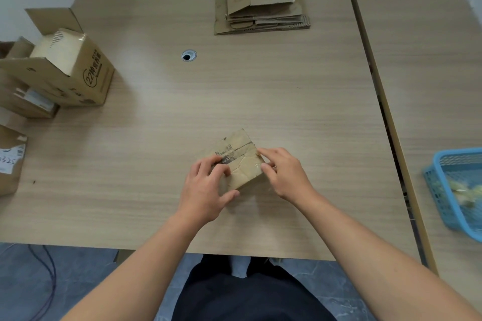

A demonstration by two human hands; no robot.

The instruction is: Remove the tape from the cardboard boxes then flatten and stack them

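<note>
Boxes (65,70), unflattened, crowd the left edge of the tabletop (234,91). Near the front middle, the left hand (206,190) has its grip closed on the small box (243,164), fingers curled on top, thumb at the near edge. The right hand (285,176) pinches that box's taped right edge. Farther back lies a flat stack (260,8); a basket (448,206) sits far right.

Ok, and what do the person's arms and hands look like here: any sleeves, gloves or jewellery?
The left hand and right hand are bare: no gloves, rings or watch show. The left forearm and right forearm are uncovered to the picture's edge; no sleeves appear. Dark trousers show between the arms.
</note>
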